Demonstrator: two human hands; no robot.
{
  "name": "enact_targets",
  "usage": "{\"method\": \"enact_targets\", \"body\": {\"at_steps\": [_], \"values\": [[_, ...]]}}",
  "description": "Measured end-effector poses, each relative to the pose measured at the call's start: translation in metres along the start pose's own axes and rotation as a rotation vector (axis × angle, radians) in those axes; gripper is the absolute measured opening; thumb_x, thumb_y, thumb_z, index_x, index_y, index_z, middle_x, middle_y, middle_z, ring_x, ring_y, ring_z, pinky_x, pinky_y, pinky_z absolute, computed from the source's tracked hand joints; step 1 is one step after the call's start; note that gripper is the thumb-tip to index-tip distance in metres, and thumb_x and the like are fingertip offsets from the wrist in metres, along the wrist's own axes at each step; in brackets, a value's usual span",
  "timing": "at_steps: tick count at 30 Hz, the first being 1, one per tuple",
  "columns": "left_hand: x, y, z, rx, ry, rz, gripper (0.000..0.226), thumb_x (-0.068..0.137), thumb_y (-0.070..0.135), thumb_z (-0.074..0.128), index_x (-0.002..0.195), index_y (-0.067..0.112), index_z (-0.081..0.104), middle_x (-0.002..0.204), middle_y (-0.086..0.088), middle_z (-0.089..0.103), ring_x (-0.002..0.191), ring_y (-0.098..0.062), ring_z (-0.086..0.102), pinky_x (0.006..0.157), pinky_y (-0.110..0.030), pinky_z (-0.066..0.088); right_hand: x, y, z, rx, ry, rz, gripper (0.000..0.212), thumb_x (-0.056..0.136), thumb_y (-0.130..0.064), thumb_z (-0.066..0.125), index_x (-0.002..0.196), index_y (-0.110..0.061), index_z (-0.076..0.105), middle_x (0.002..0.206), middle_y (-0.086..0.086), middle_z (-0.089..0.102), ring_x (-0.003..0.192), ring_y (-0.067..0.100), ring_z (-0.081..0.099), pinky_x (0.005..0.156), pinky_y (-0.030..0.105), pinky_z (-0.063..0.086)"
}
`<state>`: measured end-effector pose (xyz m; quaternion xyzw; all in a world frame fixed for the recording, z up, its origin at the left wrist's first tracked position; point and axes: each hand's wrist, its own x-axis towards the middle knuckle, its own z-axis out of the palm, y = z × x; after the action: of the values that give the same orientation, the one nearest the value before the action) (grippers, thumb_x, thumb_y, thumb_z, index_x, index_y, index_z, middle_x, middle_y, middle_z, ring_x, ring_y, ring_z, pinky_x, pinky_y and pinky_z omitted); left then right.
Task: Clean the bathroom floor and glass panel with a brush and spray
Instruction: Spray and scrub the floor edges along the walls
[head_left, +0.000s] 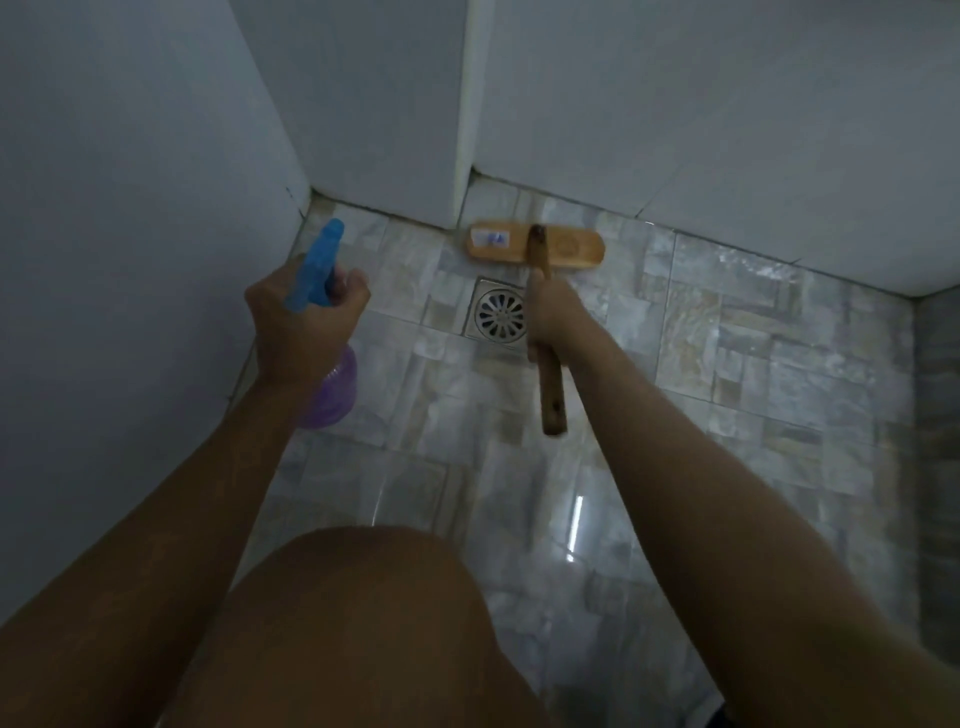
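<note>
Your brush (537, 248) has a long flat wooden head, light brown, with a small white and blue sticker near its left end. The head lies flat on the floor (727, 332), right by the bottom of the wall, just past the round metal drain. Its darker wooden handle (551, 395) sticks up toward you, and your right hand (550, 317) is wrapped around the middle of it. Your spray bottle (332, 384) has a clear purple body and a blue top (the nozzle points away from you, toward the corner). Your left hand (301, 317) holds it up off the wet, shiny floor.
</note>
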<state>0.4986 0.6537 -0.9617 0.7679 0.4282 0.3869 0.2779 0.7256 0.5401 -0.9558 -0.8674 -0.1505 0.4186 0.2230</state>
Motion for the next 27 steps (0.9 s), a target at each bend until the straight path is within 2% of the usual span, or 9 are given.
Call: {"method": "enact_targets", "body": {"at_steps": [5,8,10,12,14,18,22,24,27], "values": [[0.002,0.002,0.007,-0.024,-0.049,0.002,0.027,0.087,0.025,0.07,0.072,0.004,0.065,0.064,-0.007,0.062,0.057,-0.02,0.06,0.056,-0.028,0.05,0.035,-0.059,-0.01,-0.135,0.046,-0.089,0.037,0.102,-0.004,0.041,0.136,0.007,0.052,0.138,0.024,0.054,0.129,0.038,0.051,0.1,0.039,0.044],[0.006,0.003,0.012,-0.007,-0.073,-0.017,0.027,0.085,0.026,0.072,0.073,0.003,0.066,0.066,-0.009,0.065,0.058,-0.023,0.063,0.056,-0.031,0.053,0.036,-0.053,-0.016,-0.162,0.066,-0.091,0.036,0.104,-0.008,0.042,0.137,0.005,0.048,0.136,0.024,0.056,0.123,0.039,0.056,0.089,0.039,0.048],[0.008,0.003,0.013,-0.003,-0.081,-0.018,0.026,0.085,0.027,0.072,0.074,0.004,0.066,0.066,-0.01,0.065,0.059,-0.024,0.063,0.057,-0.031,0.054,0.037,-0.037,-0.027,-0.074,0.05,-0.067,0.033,0.107,-0.015,0.036,0.135,0.0,0.048,0.118,0.024,0.061,0.098,0.039,0.065,0.073,0.041,0.053],[0.008,0.002,0.01,-0.025,-0.071,-0.026,0.022,0.086,0.025,0.072,0.075,0.007,0.067,0.068,-0.009,0.065,0.06,-0.024,0.064,0.059,-0.032,0.054,0.038,-0.014,-0.046,0.013,0.094,0.019,0.026,0.109,-0.019,0.029,0.112,-0.006,0.052,0.096,0.02,0.057,0.073,0.033,0.06,0.059,0.04,0.055],[0.007,0.001,0.006,-0.04,-0.036,-0.047,0.015,0.086,0.024,0.071,0.078,0.012,0.067,0.069,-0.006,0.064,0.061,-0.018,0.062,0.06,-0.029,0.053,0.044,0.011,-0.068,0.035,0.136,0.039,0.024,0.106,-0.009,0.032,0.085,-0.014,0.044,0.091,0.016,0.051,0.083,0.031,0.055,0.062,0.035,0.053],[0.006,0.0,0.005,-0.05,0.014,-0.109,0.012,0.085,0.026,0.071,0.08,0.016,0.067,0.07,-0.002,0.064,0.061,-0.012,0.06,0.059,-0.024,0.05,0.054,0.04,-0.103,0.142,0.198,0.116,0.018,0.105,-0.001,0.036,0.11,-0.012,0.049,0.087,0.018,0.054,0.066,0.033,0.06,0.068,0.051,0.059],[0.004,0.003,0.01,-0.008,-0.082,-0.04,0.022,0.087,0.028,0.069,0.076,0.009,0.066,0.068,-0.009,0.064,0.059,-0.016,0.059,0.058,-0.025,0.049,0.054,0.03,-0.096,0.056,0.224,0.04,0.034,0.102,0.002,0.037,0.074,-0.016,0.035,0.084,0.016,0.051,0.061,0.025,0.052,0.059,0.037,0.053],[0.004,0.002,0.012,-0.013,-0.106,-0.024,0.025,0.086,0.027,0.07,0.074,0.006,0.065,0.067,-0.012,0.064,0.059,-0.025,0.062,0.058,-0.031,0.052,0.046,0.032,-0.09,0.066,0.215,0.057,0.026,0.105,-0.004,0.031,0.087,-0.005,0.05,0.083,0.016,0.05,0.07,0.029,0.052,0.063,0.033,0.046],[0.003,0.005,0.011,0.002,-0.14,0.029,0.026,0.086,0.027,0.07,0.072,0.005,0.064,0.065,-0.011,0.063,0.057,-0.026,0.061,0.057,-0.029,0.051,0.023,0.051,-0.075,0.05,0.212,0.085,0.038,0.107,-0.009,0.027,0.136,0.008,0.046,0.12,0.028,0.059,0.108,0.042,0.06,0.089,0.044,0.05]]}}
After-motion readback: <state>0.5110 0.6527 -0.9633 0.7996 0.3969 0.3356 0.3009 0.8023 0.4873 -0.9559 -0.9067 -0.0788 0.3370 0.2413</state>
